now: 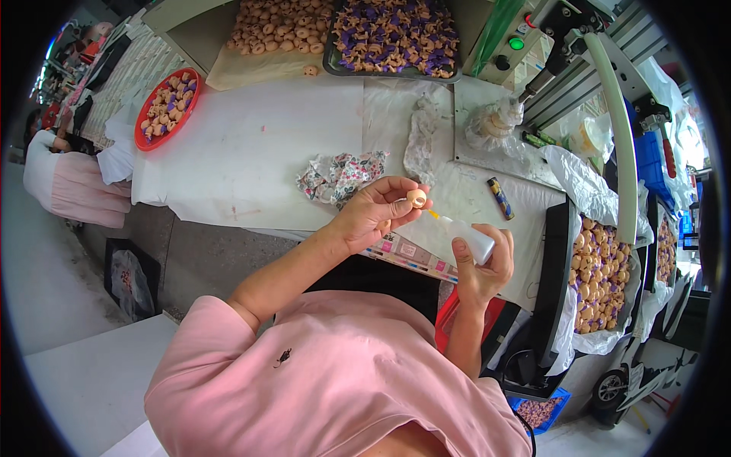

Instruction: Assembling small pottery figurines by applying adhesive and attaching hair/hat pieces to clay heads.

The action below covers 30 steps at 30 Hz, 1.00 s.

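Observation:
My left hand (364, 213) pinches a small flesh-coloured doll head (416, 198) between thumb and fingers, its hollow opening showing. Another flesh-coloured piece (383, 226) shows lower down in the same hand, partly hidden by the fingers. My right hand (491, 268) is wrapped round a white squeeze bottle (470, 241), tilted so that its thin yellow tip (432, 214) points up at the doll head. The tip is close to the head; whether they touch I cannot tell. Both hands are over the table's near edge. Just beyond the left hand lies a crumpled floral cloth (343, 177).
At the back are piled doll heads (278, 30) and a black tray (332, 67) of purple and flesh-coloured pieces. A red basket (142, 139) stands left. Right are a dark cylinder (500, 199), a machine with a metal plate (470, 141) and a crate of pieces (598, 282). Another person (72, 179) is far left.

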Each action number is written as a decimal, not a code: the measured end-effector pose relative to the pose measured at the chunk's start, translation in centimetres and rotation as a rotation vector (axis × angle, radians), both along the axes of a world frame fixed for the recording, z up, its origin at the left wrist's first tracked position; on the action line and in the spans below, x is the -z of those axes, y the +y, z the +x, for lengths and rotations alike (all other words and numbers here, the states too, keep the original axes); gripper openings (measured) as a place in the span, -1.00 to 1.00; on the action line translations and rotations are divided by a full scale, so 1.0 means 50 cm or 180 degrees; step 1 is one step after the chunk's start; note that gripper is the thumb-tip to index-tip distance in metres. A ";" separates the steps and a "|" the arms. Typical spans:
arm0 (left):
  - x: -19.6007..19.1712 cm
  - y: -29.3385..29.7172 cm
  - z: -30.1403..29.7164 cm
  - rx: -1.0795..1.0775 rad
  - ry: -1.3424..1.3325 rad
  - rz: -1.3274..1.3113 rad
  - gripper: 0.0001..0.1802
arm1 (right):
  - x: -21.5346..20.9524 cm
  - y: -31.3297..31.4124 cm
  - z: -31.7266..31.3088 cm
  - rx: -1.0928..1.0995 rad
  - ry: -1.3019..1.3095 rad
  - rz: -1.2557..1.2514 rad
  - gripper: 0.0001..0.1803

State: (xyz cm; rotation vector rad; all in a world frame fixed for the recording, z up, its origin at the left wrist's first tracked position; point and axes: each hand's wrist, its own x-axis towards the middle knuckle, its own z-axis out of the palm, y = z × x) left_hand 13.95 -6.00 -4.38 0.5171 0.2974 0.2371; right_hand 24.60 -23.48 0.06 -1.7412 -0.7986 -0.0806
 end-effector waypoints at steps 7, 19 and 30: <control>-0.012 -0.002 -0.003 -0.0073 0.0049 -0.0004 -0.72 | 0.023 0.002 0.015 0.0119 0.0045 0.0071 -0.63; -0.079 0.040 -0.066 -0.0448 -0.0116 -0.0022 -0.76 | 0.050 0.124 0.098 -0.0353 0.0145 -0.0897 -0.78; -0.081 0.037 -0.121 -0.0532 -0.0186 -0.0095 -0.71 | 0.017 0.508 0.315 -0.0242 -0.2030 -0.0660 -0.66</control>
